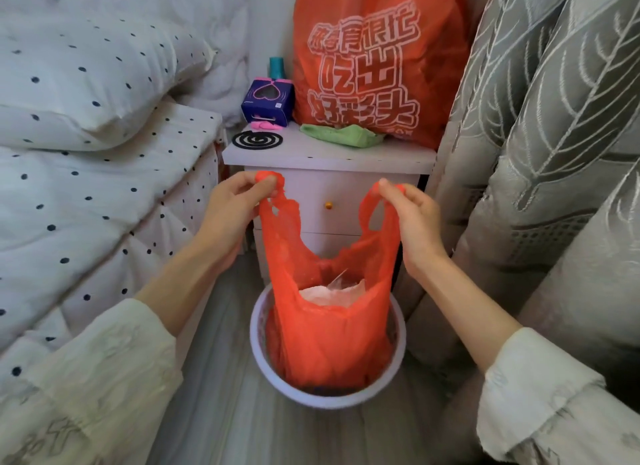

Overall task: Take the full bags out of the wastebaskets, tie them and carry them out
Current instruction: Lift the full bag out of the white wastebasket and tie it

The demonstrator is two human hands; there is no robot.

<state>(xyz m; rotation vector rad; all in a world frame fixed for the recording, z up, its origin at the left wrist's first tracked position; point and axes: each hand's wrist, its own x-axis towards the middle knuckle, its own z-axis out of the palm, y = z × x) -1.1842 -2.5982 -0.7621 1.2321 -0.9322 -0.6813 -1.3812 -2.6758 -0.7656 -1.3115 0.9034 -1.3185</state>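
A red plastic bag hangs partly inside a round white wastebasket on the floor. Its mouth is stretched open, and pale crumpled waste shows inside. My left hand pinches the bag's left handle, raised above the basket. My right hand pinches the right handle at about the same height. The bag's lower part still sits within the basket's rim.
A white nightstand stands just behind the basket, carrying a large orange printed bag, a green cloth, a purple box and a black mosquito coil. A dotted bed lies left; grey curtains hang right.
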